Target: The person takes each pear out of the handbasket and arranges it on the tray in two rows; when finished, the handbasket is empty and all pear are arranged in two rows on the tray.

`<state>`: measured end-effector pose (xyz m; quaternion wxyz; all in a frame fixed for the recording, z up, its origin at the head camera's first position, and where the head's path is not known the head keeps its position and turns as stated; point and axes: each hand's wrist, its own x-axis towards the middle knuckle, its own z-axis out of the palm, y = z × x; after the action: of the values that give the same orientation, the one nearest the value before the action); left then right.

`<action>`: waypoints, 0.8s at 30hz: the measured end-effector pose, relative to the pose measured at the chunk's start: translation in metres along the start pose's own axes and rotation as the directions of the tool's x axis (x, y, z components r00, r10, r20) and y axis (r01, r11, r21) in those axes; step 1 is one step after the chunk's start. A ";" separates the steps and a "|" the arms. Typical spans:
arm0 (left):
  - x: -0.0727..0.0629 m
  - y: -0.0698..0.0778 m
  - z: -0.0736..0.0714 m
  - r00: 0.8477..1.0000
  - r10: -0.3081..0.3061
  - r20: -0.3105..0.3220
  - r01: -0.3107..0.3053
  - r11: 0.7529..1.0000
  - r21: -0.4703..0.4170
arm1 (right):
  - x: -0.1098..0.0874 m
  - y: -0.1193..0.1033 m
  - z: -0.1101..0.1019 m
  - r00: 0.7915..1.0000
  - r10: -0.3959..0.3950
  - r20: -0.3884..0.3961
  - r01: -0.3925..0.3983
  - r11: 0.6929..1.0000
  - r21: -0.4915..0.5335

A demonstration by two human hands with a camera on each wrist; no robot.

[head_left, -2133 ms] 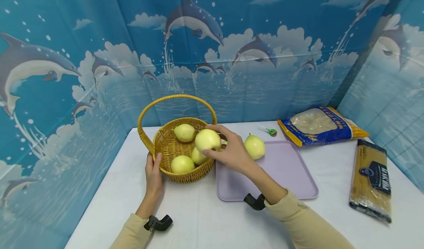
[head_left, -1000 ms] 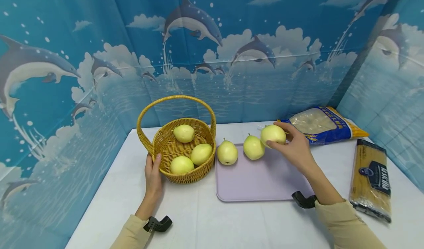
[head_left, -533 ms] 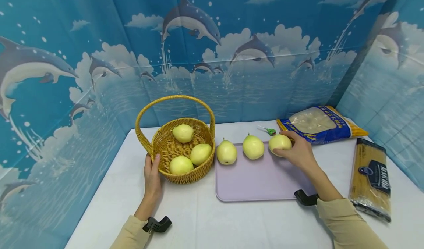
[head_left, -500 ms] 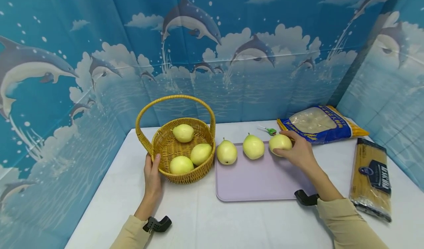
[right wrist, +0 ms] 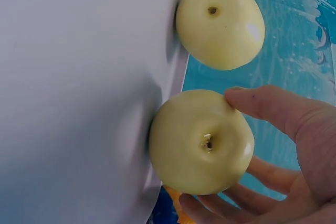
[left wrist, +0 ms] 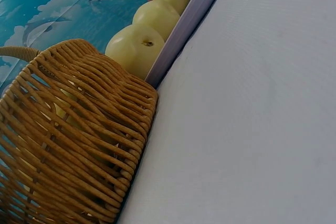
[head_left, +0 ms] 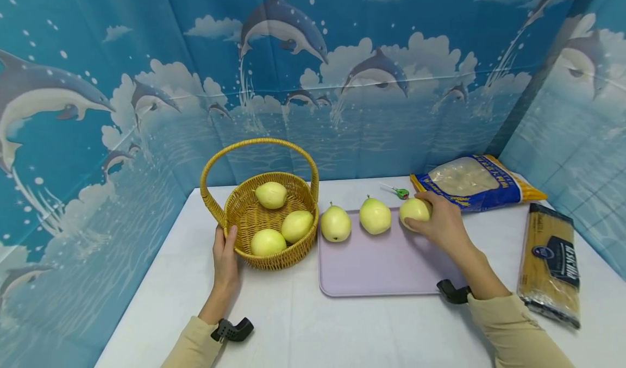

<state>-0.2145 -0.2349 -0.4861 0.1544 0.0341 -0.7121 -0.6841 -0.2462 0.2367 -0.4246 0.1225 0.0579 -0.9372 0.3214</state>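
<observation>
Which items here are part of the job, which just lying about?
In the job:
wicker basket, left hand on its side
three pears inside
purple tray
two pears on it
third pear in right hand

Lying about:
lollipop
blue-and-yellow bag
brown-and-black packet

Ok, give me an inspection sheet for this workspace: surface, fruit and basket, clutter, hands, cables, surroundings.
Surface: white tabletop, lilac tray lying on it.
Job's things: three pears in the wicker basket; two more pears sit along the tray's far edge.
Clutter: blue-and-yellow bag, flat packet, small green item on a white stick.
Grip: left hand holds the basket's left side; right hand holds a sixth pear at the tray's far edge; tray contact unclear.
Cables: nothing seen.
Surroundings: blue dolphin-print curtain behind and at both sides.
</observation>
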 end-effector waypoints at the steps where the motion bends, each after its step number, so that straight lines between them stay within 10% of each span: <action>1: 0.000 0.000 0.000 1.000 0.000 -0.002 0.000 1.000 0.001 | 0.000 -0.001 0.000 1.000 0.000 0.002 0.000 1.000 -0.002; 24: 0.000 -0.001 0.000 1.000 -0.007 -0.007 0.006 1.000 -0.025 | -0.003 -0.025 -0.011 0.990 -0.068 -0.127 0.076 0.995 0.064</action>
<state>-0.2151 -0.2350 -0.4872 0.1552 0.0370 -0.7027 -0.6934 -0.2363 0.2239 -0.4022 0.1903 0.0757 -0.9135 0.3516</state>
